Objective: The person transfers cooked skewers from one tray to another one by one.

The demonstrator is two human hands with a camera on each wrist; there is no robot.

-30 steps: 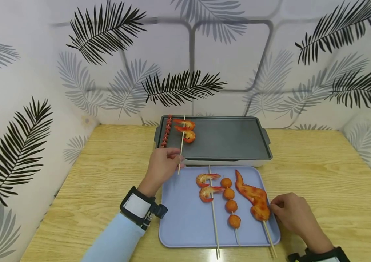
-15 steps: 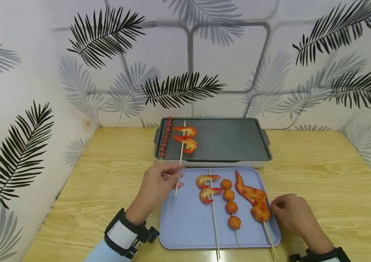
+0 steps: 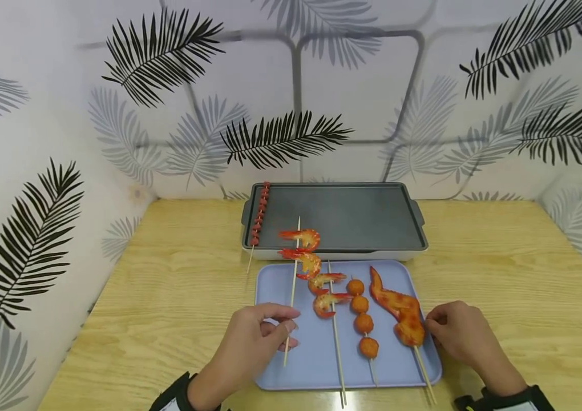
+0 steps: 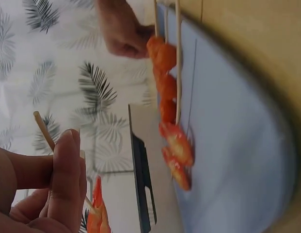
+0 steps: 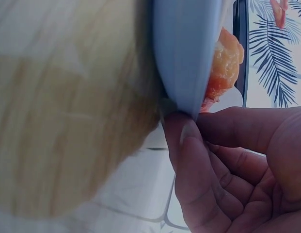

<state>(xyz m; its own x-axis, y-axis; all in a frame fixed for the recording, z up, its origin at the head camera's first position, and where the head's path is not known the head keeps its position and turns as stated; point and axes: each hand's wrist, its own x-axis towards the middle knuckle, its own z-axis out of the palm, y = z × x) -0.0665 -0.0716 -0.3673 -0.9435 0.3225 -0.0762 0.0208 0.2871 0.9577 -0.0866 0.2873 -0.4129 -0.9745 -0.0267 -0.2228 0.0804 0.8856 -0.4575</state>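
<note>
My left hand (image 3: 250, 345) pinches the lower stick of a shrimp skewer (image 3: 308, 265), which bears two orange-red shrimps. This skewer is held up over the left part of the lilac tray (image 3: 311, 368), its tip overlapping the griddle's front edge in the head view. At the tray's right side, my right hand (image 3: 463, 335) grips the rim between thumb and finger, as the right wrist view shows. On the tray lie a second shrimp skewer (image 3: 324, 306), a skewer of orange balls (image 3: 363, 324) and a skewered chicken wing (image 3: 401, 311).
Behind the tray stands a dark flat griddle (image 3: 358, 220) on a pale base. A thin skewer of small red pieces (image 3: 259, 214) lies along its left side, stick jutting over the front. The wooden table (image 3: 168, 274) reaches back to a leaf-patterned wall covering (image 3: 260, 68).
My left hand has drawn the shrimp skewer off the griddle, toward me and slightly right, over the tray. The right hand has stayed at the tray's edge.
</note>
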